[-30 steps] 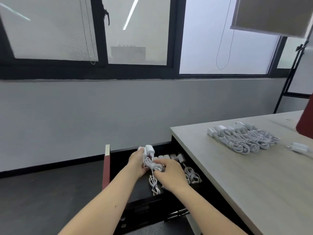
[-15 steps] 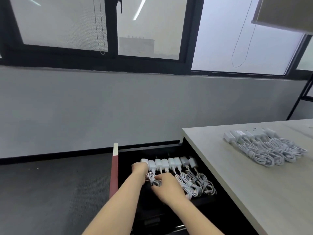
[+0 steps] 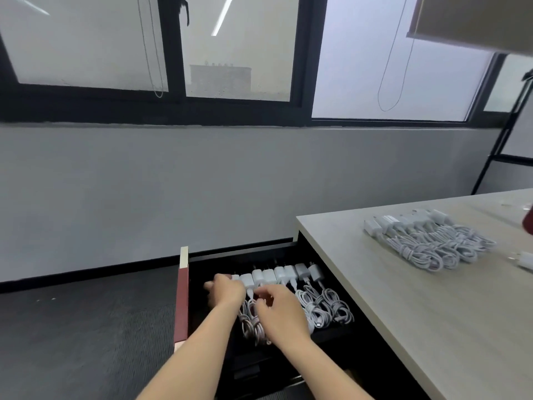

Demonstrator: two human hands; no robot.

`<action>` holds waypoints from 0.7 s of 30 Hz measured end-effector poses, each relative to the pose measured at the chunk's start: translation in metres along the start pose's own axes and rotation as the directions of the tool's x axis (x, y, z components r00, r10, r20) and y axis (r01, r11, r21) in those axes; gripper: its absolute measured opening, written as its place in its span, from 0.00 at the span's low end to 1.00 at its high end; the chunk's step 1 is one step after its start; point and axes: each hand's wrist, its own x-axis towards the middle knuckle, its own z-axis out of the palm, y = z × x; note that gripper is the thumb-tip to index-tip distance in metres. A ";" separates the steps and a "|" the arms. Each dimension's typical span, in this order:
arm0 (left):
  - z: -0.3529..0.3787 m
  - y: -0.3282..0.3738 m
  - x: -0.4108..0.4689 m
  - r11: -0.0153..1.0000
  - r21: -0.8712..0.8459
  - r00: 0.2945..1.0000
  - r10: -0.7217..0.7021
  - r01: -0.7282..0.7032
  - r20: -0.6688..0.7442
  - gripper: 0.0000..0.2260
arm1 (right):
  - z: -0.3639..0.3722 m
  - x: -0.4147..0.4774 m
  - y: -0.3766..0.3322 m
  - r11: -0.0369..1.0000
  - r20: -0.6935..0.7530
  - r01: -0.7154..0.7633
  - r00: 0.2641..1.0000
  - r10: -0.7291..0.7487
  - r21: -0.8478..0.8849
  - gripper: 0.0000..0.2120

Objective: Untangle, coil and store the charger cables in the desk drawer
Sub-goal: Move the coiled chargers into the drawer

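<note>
The black desk drawer (image 3: 259, 256) stands pulled out, its red front panel (image 3: 182, 301) on the left. A row of white chargers (image 3: 284, 274) with coiled cables (image 3: 326, 308) lies inside. Both hands are down in the drawer at the row's left end. My left hand (image 3: 226, 290) sits beside the leftmost plug (image 3: 236, 277), fingers pointing left and holding nothing I can see. Over the leftmost coils (image 3: 251, 321), my right hand (image 3: 278, 308) has its fingers spread and touching them. On the desk (image 3: 403, 313) lies a second row of coiled chargers (image 3: 427, 241).
A loose white plug (image 3: 525, 259) lies at the desk's right edge, and something dark red (image 3: 528, 223) shows there too. A grey wall with windows stands behind the drawer. Dark carpet lies to the left of the drawer.
The charger both hands held above the drawer one second ago now lies at the left end of the row. My hands have lowered into the drawer and loosened.
</note>
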 end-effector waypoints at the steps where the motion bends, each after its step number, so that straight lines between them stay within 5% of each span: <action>1: -0.001 0.006 -0.008 0.996 -0.046 0.996 0.081 -0.082 -0.027 0.13 | -0.008 -0.004 0.001 0.999 -0.027 0.031 0.999 -0.031 0.030 0.14; 4: 0.002 0.035 -0.039 0.903 -0.274 0.942 0.333 -0.331 -0.041 0.12 | -0.049 -0.008 0.008 0.990 -0.160 0.136 0.979 -0.129 0.036 0.13; 9: 0.034 0.102 -0.120 0.740 -0.526 0.824 0.553 -0.418 0.124 0.15 | -0.146 -0.012 0.036 0.992 -0.393 0.130 0.911 -0.124 -0.011 0.12; 16: 0.122 0.140 -0.214 0.722 -0.487 0.626 0.682 -0.492 0.377 0.11 | -0.237 -0.052 0.116 0.995 -0.519 -0.046 0.855 -0.009 -0.093 0.12; 21: 0.176 0.144 -0.259 0.665 -0.366 0.532 0.744 -0.651 0.404 0.12 | -0.291 -0.080 0.175 0.964 -0.592 -0.205 0.803 0.067 -0.169 0.12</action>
